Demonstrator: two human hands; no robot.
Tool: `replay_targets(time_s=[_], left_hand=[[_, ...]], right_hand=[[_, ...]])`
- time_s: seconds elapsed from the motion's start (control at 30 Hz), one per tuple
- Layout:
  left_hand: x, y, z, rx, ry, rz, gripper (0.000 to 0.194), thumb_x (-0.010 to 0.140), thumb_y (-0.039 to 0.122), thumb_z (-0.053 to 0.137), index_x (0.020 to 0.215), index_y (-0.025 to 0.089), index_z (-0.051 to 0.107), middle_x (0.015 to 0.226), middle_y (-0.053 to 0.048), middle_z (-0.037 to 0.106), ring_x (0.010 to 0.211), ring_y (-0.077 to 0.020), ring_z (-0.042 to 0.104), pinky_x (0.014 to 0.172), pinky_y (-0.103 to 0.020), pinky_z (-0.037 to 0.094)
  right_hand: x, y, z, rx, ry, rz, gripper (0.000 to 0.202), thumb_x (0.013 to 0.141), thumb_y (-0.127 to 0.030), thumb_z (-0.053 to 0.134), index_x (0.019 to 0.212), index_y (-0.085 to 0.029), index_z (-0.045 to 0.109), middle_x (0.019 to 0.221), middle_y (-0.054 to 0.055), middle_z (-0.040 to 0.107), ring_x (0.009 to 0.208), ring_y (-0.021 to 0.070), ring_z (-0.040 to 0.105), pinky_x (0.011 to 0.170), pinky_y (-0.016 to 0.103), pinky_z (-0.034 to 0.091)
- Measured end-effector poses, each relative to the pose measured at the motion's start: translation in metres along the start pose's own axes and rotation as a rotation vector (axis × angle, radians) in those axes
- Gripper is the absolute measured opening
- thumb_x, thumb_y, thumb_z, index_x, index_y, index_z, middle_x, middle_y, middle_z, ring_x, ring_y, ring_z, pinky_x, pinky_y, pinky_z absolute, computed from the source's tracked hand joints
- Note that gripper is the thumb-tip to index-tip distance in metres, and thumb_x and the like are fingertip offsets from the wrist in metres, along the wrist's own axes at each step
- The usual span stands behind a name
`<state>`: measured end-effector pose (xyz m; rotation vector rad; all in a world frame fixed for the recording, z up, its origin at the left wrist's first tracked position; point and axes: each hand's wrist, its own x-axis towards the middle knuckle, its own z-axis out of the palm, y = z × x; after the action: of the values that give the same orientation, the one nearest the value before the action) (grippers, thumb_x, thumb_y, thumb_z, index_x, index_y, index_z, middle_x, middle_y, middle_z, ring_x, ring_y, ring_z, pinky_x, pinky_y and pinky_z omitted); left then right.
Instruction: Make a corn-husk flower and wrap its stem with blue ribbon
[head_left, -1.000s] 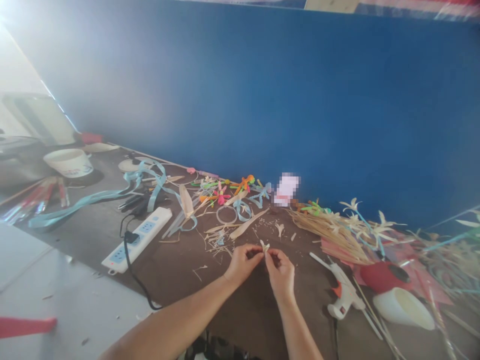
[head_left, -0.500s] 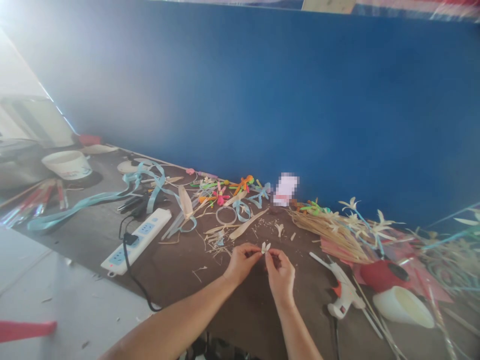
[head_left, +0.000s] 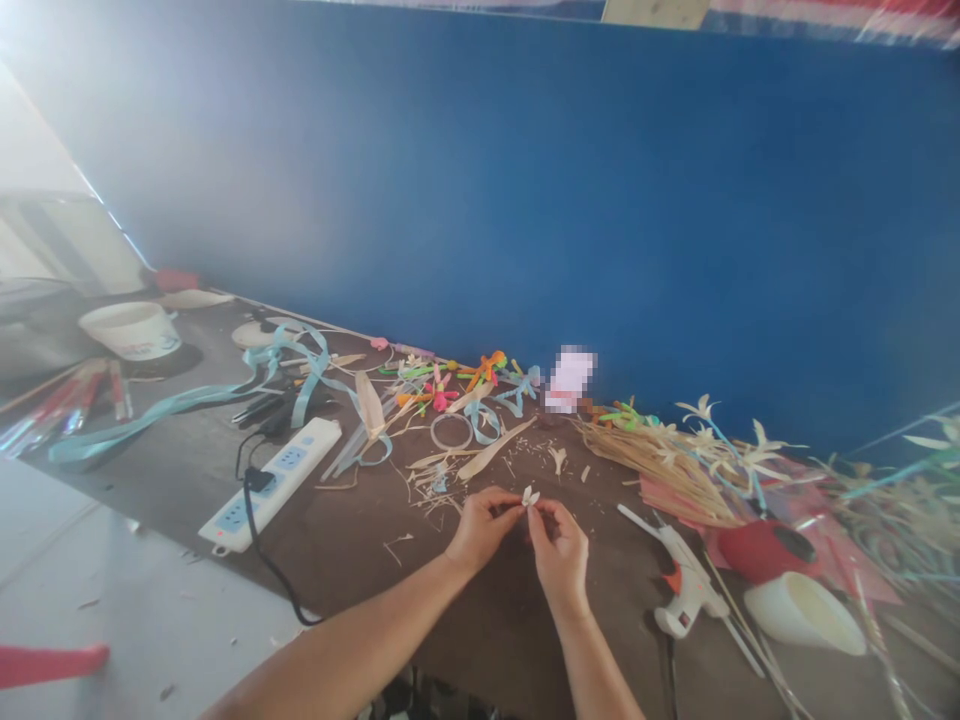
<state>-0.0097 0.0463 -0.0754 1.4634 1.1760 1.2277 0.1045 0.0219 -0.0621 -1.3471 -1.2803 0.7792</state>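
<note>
Between my fingertips is a small cream-white flower with a few upright petals. My left hand pinches it from the left, thumb and forefinger pressed together. From the other side my right hand pinches the same flower, its remaining fingers curled in. Both hands hover low over the dark brown tabletop. Just beyond them lie a loose pale flower, a long dry husk strip and scattered plant bits. The base of the held flower is hidden by my fingers.
A white hot glue gun and a tipped white cup lie on the right, near bundled dry stalks. Left are a power strip with a black cord, light-blue ribbon and a white bowl. Colourful pipe-cleaner figures lie behind.
Both hands keep their pinch on the flower, with only a very slight shift of the fingers. The whole view has moved a little; nothing else differs.
</note>
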Motion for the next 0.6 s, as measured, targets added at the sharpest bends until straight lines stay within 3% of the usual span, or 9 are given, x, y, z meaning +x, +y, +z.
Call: replay_targets(time_s=[0.13, 0.47, 0.6], left_hand=[[0.000, 0.005, -0.001, -0.020, -0.018, 0.028, 0.018, 0.070, 0.029, 0.056, 0.074, 0.016, 0.068, 0.069, -0.004, 0.059, 0.067, -0.0131, 0.051, 0.060, -0.022, 0.037], [0.000, 0.003, -0.001, 0.006, 0.017, 0.010, 0.017, 0.066, 0.031, 0.060, 0.068, 0.016, 0.066, 0.065, -0.003, 0.058, 0.059, -0.0115, 0.048, 0.055, -0.021, 0.035], [0.003, 0.004, -0.002, -0.024, -0.020, 0.012, 0.017, 0.066, 0.031, 0.059, 0.070, 0.015, 0.066, 0.073, -0.005, 0.062, 0.062, -0.0122, 0.050, 0.055, -0.021, 0.036]], right_hand=[[0.001, 0.000, 0.000, -0.003, 0.010, -0.024, 0.018, 0.075, -0.033, 0.051, 0.076, -0.015, 0.054, 0.059, 0.000, 0.055, 0.046, 0.0102, 0.049, 0.045, 0.020, 0.041], [0.001, 0.003, -0.001, -0.063, -0.029, -0.058, 0.017, 0.079, -0.033, 0.044, 0.078, -0.017, 0.050, 0.052, -0.004, 0.049, 0.041, 0.0094, 0.046, 0.042, 0.019, 0.038], [0.003, -0.008, -0.001, -0.079, -0.032, -0.046, 0.019, 0.078, -0.034, 0.044, 0.081, -0.016, 0.050, 0.064, 0.000, 0.056, 0.043, 0.0095, 0.049, 0.043, 0.020, 0.040]])
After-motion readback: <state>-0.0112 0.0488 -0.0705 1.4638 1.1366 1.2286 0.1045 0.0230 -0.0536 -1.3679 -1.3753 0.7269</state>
